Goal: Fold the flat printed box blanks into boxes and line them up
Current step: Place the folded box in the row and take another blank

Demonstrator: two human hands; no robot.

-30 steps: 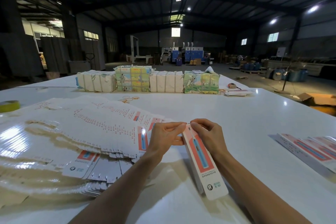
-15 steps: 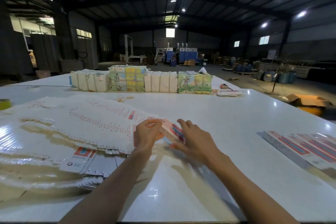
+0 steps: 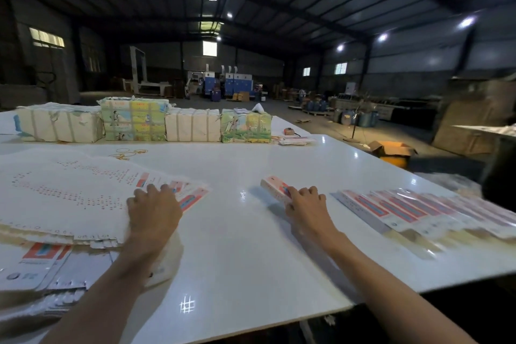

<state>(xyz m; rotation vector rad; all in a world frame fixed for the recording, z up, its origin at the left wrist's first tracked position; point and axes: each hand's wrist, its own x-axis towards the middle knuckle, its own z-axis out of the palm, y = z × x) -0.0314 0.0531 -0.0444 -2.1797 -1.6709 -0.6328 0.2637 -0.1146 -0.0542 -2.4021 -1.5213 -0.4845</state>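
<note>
The right hand [image 3: 305, 205] has its grip curled over the near end of the folded box [image 3: 275, 189], low on the counter [image 3: 237, 246], left of the row of finished boxes [image 3: 413, 211]. The left hand [image 3: 155, 209] lays bent fingers on the fanned blanks [image 3: 69, 193]; whether its grip pinches one I cannot tell. A hard squeeze could crush the box. A careless slide could knock the row askew, and the glossy blanks may drag off together. Open counter lies between the hands. The near edge runs close to the row.
</note>
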